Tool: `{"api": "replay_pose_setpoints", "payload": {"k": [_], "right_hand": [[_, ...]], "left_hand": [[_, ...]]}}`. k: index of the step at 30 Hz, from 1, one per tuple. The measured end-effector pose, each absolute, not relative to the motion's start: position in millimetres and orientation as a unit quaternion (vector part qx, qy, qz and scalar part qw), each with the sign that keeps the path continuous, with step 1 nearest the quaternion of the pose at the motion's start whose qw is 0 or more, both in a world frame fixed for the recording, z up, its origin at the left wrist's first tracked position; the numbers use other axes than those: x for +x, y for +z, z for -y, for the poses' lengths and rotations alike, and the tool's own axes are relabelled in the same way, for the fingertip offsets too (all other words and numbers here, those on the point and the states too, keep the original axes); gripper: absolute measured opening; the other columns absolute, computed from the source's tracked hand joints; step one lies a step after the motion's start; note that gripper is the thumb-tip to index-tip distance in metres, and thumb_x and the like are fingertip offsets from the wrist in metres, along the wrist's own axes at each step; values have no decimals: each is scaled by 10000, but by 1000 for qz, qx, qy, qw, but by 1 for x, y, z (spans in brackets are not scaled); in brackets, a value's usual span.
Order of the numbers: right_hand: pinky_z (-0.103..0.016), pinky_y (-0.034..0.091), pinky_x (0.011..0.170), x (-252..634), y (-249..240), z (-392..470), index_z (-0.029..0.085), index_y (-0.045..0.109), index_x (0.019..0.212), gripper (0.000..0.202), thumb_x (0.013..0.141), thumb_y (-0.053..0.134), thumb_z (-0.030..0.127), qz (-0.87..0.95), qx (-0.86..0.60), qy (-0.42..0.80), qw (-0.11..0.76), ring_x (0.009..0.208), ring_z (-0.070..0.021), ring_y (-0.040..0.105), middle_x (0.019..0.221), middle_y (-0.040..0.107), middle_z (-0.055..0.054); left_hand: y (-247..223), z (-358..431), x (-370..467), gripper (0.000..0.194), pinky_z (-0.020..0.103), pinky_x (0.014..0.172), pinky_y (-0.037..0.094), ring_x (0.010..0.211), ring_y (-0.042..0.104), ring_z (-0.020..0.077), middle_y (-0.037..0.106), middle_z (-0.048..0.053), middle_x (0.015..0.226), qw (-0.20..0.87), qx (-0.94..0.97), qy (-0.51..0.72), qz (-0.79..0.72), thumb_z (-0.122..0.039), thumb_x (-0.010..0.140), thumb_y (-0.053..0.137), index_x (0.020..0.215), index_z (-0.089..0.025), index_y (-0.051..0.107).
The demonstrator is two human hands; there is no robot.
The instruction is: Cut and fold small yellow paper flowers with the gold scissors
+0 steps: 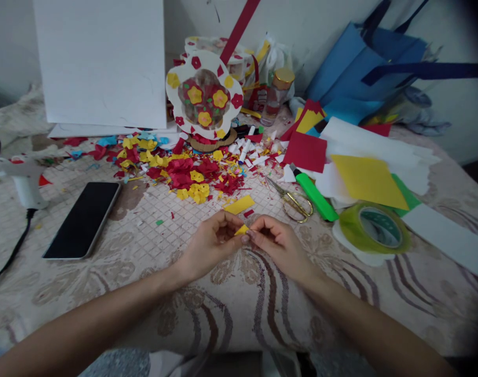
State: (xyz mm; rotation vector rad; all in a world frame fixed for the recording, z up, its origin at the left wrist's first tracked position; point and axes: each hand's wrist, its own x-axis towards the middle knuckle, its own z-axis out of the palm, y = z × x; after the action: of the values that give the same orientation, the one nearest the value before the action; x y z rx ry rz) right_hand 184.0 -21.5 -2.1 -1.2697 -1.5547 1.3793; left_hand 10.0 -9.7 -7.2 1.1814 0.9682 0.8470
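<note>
Between both hands, low over the patterned tablecloth, is a small folded piece of yellow paper. My left hand pinches it from the left, thumb and fingers closed. From the right, the thumb and fingertips of my right hand close on its edge, touching the left thumb tip. A yellow paper strip lies just beyond the fingers, with a small red scrap beside it. Gold-handled scissors rest to the right of the strip, next to a green cutter.
A black phone and a white glue gun lie left. Paper flowers and scraps spread behind the hands, before a flower-shaped decoration. Rightward are a tape roll, yellow paper and a blue bag.
</note>
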Motion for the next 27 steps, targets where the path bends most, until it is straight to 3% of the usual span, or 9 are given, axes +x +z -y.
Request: {"api": "replay_pose_setpoints", "payload": {"k": [8, 17, 23, 27], "right_hand": [[-225, 373, 555, 182, -1, 21, 169, 542, 749, 164, 846, 570, 297, 580, -490, 542, 361, 630, -107, 466, 682, 516, 19], [-218, 375, 525, 184, -9, 18, 170, 553, 741, 183, 841, 589, 319, 517, -481, 591, 390, 552, -86, 466, 617, 526, 38], [-222, 404, 534, 183, -5, 18, 164, 565, 738, 184, 847, 573, 313, 546, -463, 611, 338, 564, -89, 510, 652, 548, 28], [-232, 426, 536, 189, -2, 13, 163, 589, 795, 233, 867, 534, 377, 552, -466, 614, 318, 586, -103, 560, 706, 595, 1]], "left_hand": [[-5, 9, 9, 266, 228, 581, 448, 584, 571, 103, 600, -4, 621, 684, 483, 320, -442, -349, 699, 710, 719, -125, 569], [1, 5, 7, 297, 272, 644, 501, 654, 628, 138, 668, 57, 722, 745, 438, 295, -408, -406, 783, 615, 777, -110, 623], [1, 4, 5, 227, 221, 581, 456, 598, 551, 98, 594, 7, 659, 647, 542, 316, -433, -346, 786, 616, 746, -125, 581], [2, 3, 5, 202, 216, 560, 445, 565, 535, 88, 592, 6, 641, 647, 536, 308, -446, -305, 809, 571, 714, -128, 556]]}}
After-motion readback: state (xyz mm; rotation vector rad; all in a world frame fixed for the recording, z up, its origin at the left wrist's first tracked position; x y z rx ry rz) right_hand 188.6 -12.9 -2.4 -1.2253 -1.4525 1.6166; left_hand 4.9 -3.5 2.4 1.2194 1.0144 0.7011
